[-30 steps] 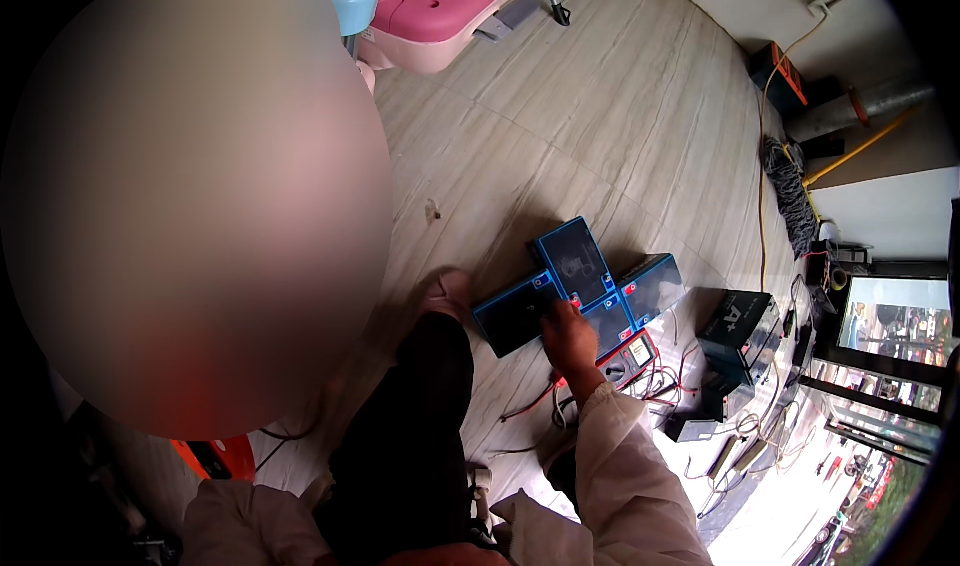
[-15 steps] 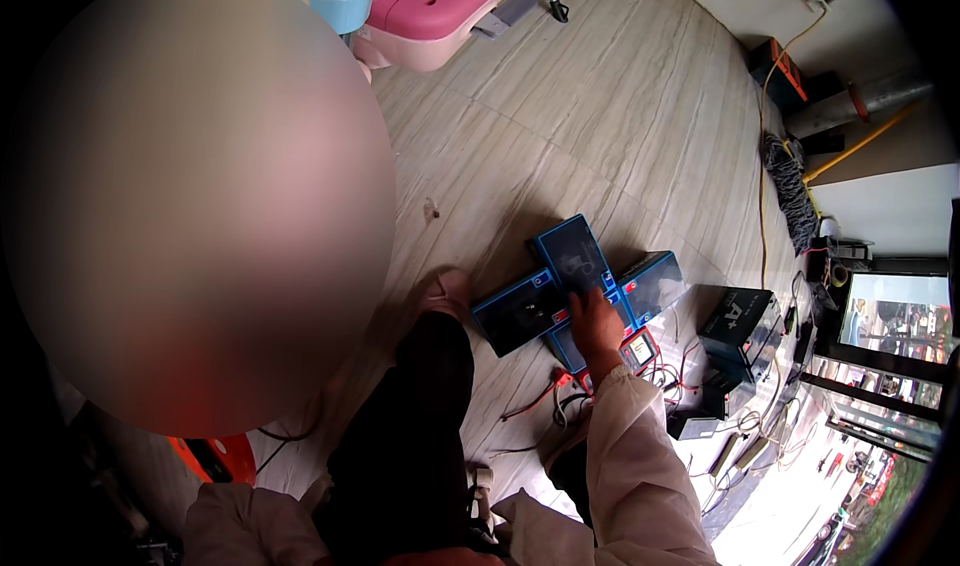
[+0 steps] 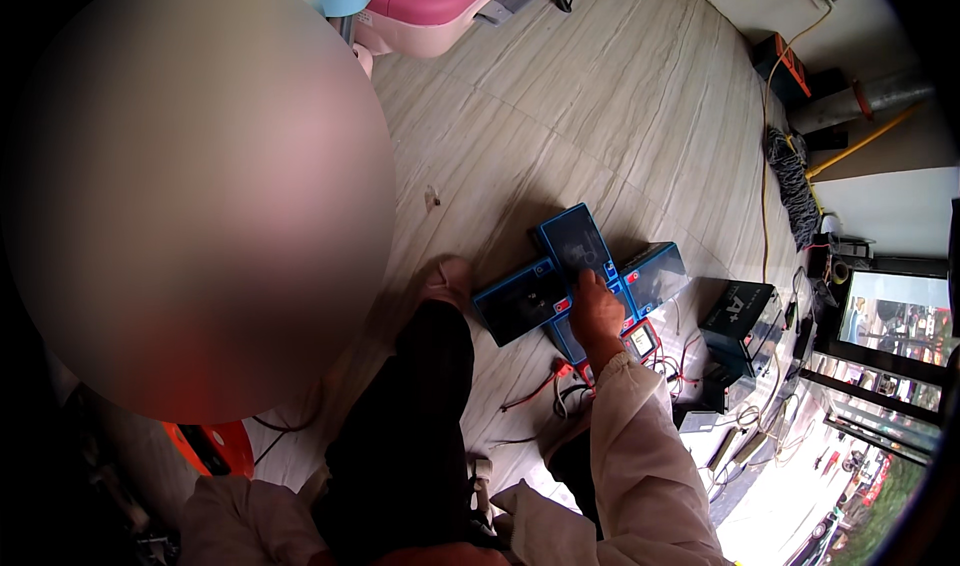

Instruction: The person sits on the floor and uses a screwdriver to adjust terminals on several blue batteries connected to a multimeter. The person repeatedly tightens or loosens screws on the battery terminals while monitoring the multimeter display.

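Right hand (image 3: 596,313) on blue batteries (image 3: 575,246) — floor-level

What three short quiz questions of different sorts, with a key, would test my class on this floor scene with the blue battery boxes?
1. True or false: the right hand rests on the cluster of blue battery boxes on the wooden floor.
2. Which thing stands right of the blue boxes? A) black battery box B) a green bucket C) a white chair
3. Fill in: at the top of the view stands a ____ plastic seat.

Key: 1 true; 2 A; 3 pink. The left hand is not in view.
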{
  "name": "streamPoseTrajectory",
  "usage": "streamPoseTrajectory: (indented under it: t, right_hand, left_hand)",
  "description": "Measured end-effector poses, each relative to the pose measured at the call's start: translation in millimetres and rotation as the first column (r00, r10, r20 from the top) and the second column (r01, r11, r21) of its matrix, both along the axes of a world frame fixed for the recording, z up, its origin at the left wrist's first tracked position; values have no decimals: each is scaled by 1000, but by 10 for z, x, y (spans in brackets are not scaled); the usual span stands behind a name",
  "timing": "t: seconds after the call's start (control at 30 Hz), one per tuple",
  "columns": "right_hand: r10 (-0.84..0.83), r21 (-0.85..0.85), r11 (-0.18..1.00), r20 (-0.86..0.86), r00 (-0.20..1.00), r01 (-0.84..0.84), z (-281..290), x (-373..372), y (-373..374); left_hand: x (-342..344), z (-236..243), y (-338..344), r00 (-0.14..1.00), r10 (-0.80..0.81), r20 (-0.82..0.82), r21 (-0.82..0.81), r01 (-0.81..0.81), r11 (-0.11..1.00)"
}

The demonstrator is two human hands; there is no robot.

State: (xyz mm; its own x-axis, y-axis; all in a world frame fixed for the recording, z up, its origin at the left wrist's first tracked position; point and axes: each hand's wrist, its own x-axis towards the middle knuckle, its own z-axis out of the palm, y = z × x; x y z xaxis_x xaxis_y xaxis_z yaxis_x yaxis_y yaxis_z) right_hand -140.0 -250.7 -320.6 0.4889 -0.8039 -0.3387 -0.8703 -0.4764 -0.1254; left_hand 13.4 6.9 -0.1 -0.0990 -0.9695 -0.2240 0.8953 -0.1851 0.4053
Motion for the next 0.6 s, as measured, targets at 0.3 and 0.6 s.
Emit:
streamPoseTrajectory:
  t: [0.3,0.6]
  right_hand:
    - [-114,66,991,-12,993,115,27,10,-13]
    - [-178,30,984,31,984,177,29,50,-13]
  left_hand:
    - [6,3,1,1000,7,-29,9,-6,1000]
    - [29,5,-2,999,5,-47,14,-5,1000]
